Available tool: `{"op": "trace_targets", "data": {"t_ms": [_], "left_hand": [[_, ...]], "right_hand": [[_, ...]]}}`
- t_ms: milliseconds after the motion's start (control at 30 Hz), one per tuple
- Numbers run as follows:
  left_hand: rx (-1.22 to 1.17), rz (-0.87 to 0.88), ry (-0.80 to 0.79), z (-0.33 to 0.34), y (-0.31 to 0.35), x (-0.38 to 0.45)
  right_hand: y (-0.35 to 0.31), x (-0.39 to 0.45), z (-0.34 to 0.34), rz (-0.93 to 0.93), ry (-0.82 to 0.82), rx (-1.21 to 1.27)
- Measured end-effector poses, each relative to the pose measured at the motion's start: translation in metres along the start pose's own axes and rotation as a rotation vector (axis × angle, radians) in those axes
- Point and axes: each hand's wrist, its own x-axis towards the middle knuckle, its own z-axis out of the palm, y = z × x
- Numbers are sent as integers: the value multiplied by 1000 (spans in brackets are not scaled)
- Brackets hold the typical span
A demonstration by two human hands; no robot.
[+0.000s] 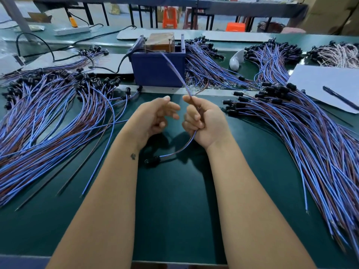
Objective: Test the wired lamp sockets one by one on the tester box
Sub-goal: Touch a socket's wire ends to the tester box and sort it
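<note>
A: Item in hand?
B: One wired lamp socket (152, 161); its blue-and-brown lead (175, 70) runs through the right hand (204, 121), fingers curled round it, socket dangling below, free end up at the blue tester box (158, 69).
A: Left hand (155, 117)?
B: Loosely curled, holding nothing.
A: Stock?
B: Socket piles (48, 105) either side on the green table (174, 210).

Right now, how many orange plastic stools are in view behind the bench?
2: one orange stool stands behind the tester box, another orange stool sits further right, partly hidden. More may be hidden.
</note>
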Motion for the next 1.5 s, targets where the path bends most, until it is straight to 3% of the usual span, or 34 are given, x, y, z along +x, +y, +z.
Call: {"op": "trace_targets", "data": {"t_ms": [100, 233, 367, 633, 933, 1000, 1067, 1167, 1300, 1500], "left_hand": [[51, 94, 92, 10, -3, 2], [28, 100, 46, 17, -3, 1], [109, 24, 6, 19, -3, 0], [263, -154, -380, 16, 6, -14], [-28, -283, -652, 24, 2, -15], [-99, -248, -518, 20, 2, -10], [-136, -128, -206, 18, -2, -2], [-130, 73, 194, 13, -8, 9], [-69, 156, 196, 18, -13, 10], [-155, 198, 219, 27, -10, 6]], "right_hand": [[1, 0, 2, 13, -37, -92], [4, 2, 6, -56, 31, -152], [0, 5, 3, -132, 110, 22], [-3, 5, -2, -137, 168, 207], [-3, 4, -2, -82, 118, 268], [-4, 4, -4, -37, 74, 321], [-2, 5, -4, 12, 52, 289], [4, 6, 1, -45, 131, -95], [17, 7, 11, -187, 199, -489], [21, 7, 15, -230, 204, -623]]}}
